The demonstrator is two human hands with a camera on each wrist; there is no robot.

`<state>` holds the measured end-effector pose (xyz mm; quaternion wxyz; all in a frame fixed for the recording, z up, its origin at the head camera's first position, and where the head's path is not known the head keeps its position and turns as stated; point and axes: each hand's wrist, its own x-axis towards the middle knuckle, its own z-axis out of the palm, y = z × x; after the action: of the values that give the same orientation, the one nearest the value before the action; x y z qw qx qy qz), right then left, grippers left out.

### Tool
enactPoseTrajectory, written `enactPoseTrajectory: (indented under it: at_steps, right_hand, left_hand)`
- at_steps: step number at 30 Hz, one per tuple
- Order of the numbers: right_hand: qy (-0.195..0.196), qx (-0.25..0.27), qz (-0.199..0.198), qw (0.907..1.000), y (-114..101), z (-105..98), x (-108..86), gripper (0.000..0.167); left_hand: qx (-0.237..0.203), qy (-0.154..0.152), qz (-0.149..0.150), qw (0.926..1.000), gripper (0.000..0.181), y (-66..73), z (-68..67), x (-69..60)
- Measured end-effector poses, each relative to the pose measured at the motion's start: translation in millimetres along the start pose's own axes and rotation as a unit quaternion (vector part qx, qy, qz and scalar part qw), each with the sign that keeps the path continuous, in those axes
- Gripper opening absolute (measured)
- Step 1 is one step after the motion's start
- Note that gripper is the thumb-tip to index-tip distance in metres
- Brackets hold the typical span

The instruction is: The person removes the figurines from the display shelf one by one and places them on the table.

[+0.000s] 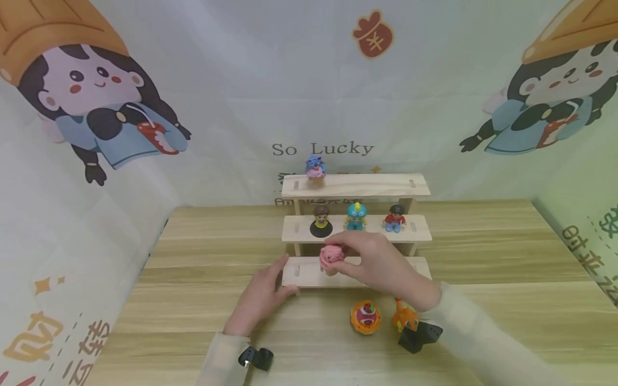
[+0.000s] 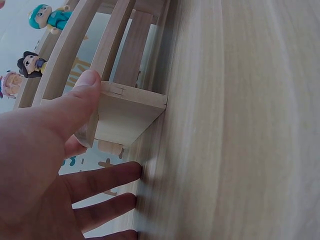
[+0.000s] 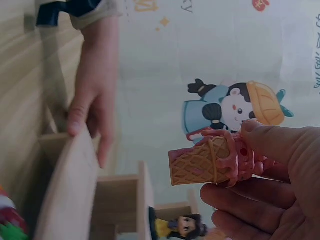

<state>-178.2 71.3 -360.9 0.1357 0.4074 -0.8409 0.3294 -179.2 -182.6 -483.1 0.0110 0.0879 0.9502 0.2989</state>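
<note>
Hands (image 1: 260,295) (image 1: 379,260) hold pink-topped cone (image 3: 207,159), shelf edge (image 1: 288,273) (room leftward).

"So Lucky" (image 1: 323,149) across the backdrop (image 1: 232,134), a ¥ sign on its red bag (image 1: 373,35), Chinese characters (image 1: 576,244) along both sides!

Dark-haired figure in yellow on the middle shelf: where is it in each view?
Head: dark-haired figure, left part of the middle shelf.
Left wrist: the figure, upper left, near the edge.
Right wrist: the figure, bottom, near centre.
Shared landmark: left hand, at the lowest shelf's end.
</note>
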Motion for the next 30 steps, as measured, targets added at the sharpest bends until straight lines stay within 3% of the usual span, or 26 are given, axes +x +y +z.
enactPoseTrajectory:
  at_steps: [11,23,30]
  right_hand:
    - [-0.074,0.043,0.069,0.9940,3.1,33.8,-22.8,0.030]
    - [-0.145,0.034,0.143,0.9784,6.8,58.0,-33.6,0.020]
    - [-0.178,0.002,0.126,0.9760,9.7,63.5,-33.5,0.017]
  left_hand:
    - [-0.002,0.006,0.011,0.9999,0.079,0.7,-2.0,0.2]
    - [-0.008,0.003,0.013,0.9999,0.079,-0.6,-0.8,-0.1]
    - [-0.011,0.006,0.012,0.9999,0.080,-1.0,-0.2,0.8]
